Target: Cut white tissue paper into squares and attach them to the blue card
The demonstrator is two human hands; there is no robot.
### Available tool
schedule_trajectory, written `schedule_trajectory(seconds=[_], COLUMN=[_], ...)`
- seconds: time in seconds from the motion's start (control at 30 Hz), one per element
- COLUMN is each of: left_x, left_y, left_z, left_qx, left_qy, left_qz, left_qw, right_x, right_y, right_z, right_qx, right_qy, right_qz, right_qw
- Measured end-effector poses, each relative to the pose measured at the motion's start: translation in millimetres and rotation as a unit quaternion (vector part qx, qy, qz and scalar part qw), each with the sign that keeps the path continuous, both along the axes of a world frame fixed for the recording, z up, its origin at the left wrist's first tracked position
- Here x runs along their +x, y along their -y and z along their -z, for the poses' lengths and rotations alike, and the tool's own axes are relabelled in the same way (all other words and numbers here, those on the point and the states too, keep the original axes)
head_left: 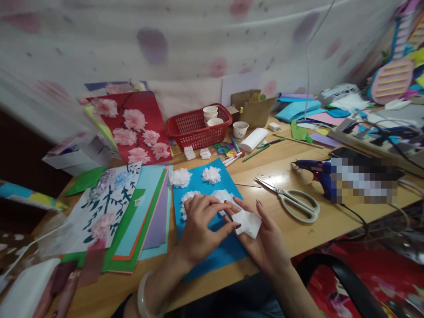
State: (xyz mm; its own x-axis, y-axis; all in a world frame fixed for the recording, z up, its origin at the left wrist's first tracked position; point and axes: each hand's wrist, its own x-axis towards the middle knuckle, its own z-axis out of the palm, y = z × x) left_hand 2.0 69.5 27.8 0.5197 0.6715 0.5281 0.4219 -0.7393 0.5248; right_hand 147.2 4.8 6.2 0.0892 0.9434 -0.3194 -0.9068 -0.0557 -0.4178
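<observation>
A small piece of white tissue paper (250,225) rests across the palm and fingers of my right hand (266,243), which is turned up and supports it. From the left, my left hand (202,225) reaches over, its thumb and fingertips closed at the paper's edge. Both hands are above a blue sheet of card (195,260). On that card sit ruffled white paper flowers, one at the top right (211,175) and one at the top left corner (180,177). Other white flowers are partly hidden behind my hands.
Right of the card lie scissors (300,205) and a blue glue gun (318,172). Coloured paper sheets (155,229) are stacked at left. Behind stand a red basket (188,137), a paper cup (240,131), folded white tissue (254,139) and a red flower picture (132,123).
</observation>
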Motion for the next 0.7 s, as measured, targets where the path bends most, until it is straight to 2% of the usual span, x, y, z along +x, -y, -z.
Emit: schedule_trajectory(seconds=[0.2, 0.3, 0.4, 0.53, 0.7], left_x=[9, 7, 1, -6, -6], left_y=[6, 3, -3, -11, -10], left_z=[4.4, 1.1, -1.4, 4.2, 10.2], left_qx=[-0.043, -0.092, -0.143, -0.249, -0.292], left_qy=[-0.021, 0.011, 0.074, 0.176, 0.173], left_qz=[-0.064, -0.065, -0.054, -0.037, -0.039], left_qw=[0.997, 0.994, 0.985, 0.951, 0.94], right_x=[-12, -14, -11, -7, -8], right_y=[0, -1, -3, -5, -3], right_z=[-0.6, -0.1, 1.6, 4.7, 13.9], right_qx=[0.056, 0.055, 0.019, -0.022, 0.016], right_qy=[0.058, 0.081, 0.09, 0.134, 0.269], right_qz=[0.012, 0.014, 0.022, 0.043, 0.019], right_qw=[0.997, 0.995, 0.995, 0.99, 0.963])
